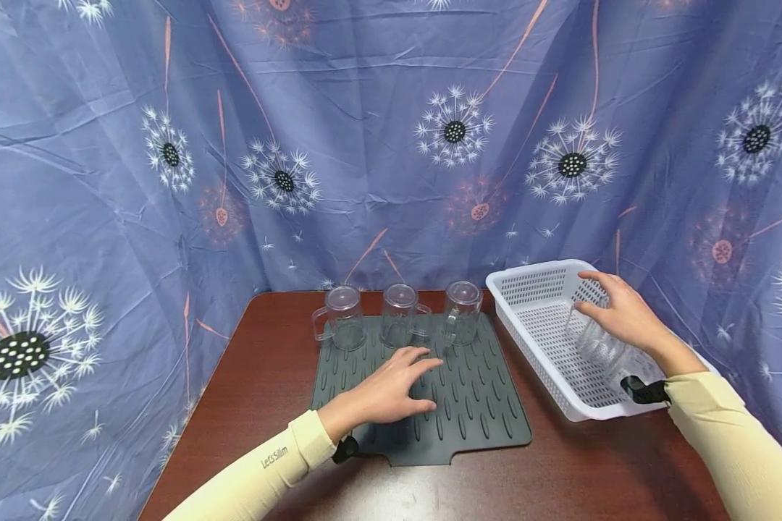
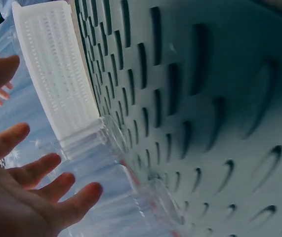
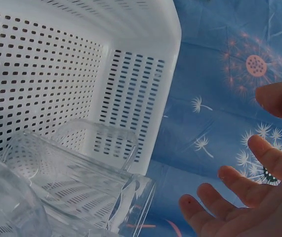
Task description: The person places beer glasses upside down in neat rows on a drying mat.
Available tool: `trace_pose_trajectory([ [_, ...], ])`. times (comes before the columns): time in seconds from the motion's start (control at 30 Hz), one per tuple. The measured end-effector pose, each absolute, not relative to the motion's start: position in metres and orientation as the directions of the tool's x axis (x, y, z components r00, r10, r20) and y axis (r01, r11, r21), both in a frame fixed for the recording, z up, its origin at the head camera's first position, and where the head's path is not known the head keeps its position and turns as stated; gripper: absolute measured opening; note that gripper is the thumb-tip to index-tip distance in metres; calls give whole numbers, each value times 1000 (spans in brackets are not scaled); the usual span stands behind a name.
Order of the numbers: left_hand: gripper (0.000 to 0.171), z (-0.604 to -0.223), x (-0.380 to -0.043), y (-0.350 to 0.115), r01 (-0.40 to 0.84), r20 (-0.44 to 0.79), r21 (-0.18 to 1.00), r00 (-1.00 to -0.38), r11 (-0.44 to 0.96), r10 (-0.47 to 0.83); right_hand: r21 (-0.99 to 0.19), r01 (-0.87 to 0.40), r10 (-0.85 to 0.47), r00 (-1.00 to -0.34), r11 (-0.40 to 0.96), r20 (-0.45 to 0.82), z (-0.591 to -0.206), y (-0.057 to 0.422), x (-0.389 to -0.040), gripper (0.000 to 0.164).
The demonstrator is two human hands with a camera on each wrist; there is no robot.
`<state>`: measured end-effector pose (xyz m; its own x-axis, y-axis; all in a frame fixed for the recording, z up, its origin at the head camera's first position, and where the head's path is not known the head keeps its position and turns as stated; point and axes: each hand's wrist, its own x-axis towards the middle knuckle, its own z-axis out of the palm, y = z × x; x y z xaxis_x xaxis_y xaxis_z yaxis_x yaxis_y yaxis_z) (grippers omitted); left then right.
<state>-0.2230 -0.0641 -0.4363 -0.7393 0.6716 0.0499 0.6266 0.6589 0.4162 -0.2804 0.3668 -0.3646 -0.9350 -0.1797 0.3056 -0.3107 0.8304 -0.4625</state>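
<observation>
my right hand [image 1: 625, 315] hovers over the basket [image 1: 537, 287], fingers parted, empty; left hand [image 1: 391, 388] likewise above the mat [image 1: 430, 450]. i'd grip the clear mug [image 3: 76, 173] squarely, sparing its neighbour [image 3: 12, 197].

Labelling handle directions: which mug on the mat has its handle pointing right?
The middle mug on the mat: its handle points right. The left mug has its handle pointing left; the right mug, toward the near left.

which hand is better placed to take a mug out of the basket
Probably the right hand: it hovers above the white basket, close to the clear mugs inside. The left hand is over the dark mat, away from the basket.
</observation>
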Motion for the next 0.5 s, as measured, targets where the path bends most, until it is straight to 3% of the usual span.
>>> trace_pose_trajectory([
  [0.5,71,-460,-214,-98,514,-67,483,-786,709,615,-432,-311,-191,-935,846,298,-368,379,-290,60],
])
